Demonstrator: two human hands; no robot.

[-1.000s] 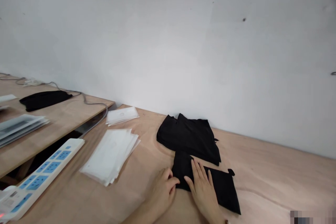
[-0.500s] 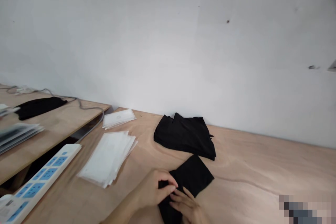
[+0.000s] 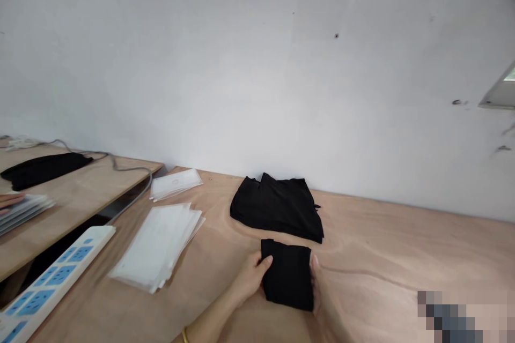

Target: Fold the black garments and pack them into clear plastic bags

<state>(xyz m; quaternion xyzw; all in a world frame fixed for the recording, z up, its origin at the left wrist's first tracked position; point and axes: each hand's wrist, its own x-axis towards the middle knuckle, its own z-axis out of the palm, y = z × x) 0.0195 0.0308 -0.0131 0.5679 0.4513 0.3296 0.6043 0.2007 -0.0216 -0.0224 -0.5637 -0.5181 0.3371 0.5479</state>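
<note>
A folded black cloth, now a near square, lies flat on the wooden table between my hands. My left hand grips its left edge, thumb on top and fingers tucked underneath. Along the right edge my right hand holds the cloth from the side, its fingers mostly hidden behind the fabric. Just beyond, a larger heap of black cloth lies near the wall. To the left are a fanned stack of frosted clear bags and a smaller stack of similar bags.
A white power strip with blue sockets runs along the left table edge, beside a gap. On the neighbouring table are another black cloth, a grey cable, and another person's hand on stacked bags.
The black cloth, earlier narrow and slanted under my pinching fingers, is now a compact square turned straight. My hands have moved apart to its two sides. Another person's hand has appeared at far left.
</note>
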